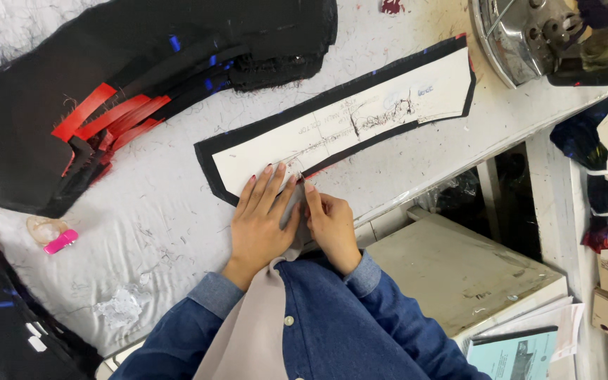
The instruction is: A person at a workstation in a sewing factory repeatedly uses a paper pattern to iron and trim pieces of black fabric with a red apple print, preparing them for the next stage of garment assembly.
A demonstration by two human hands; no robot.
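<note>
A long cream paper pattern piece lies on a strip of black fabric on the white table. My left hand presses flat on the near left end of the pattern, fingers spread. My right hand sits right beside it, fingers pinched at the pattern's lower edge, where a small red tip shows; what it pinches is too small to tell. Both sleeves are blue denim.
A pile of black fabric pieces with red strips lies at the upper left. A pink clip rests at the left. A metal machine stands at the top right. Boxes and a teal booklet sit low on the right.
</note>
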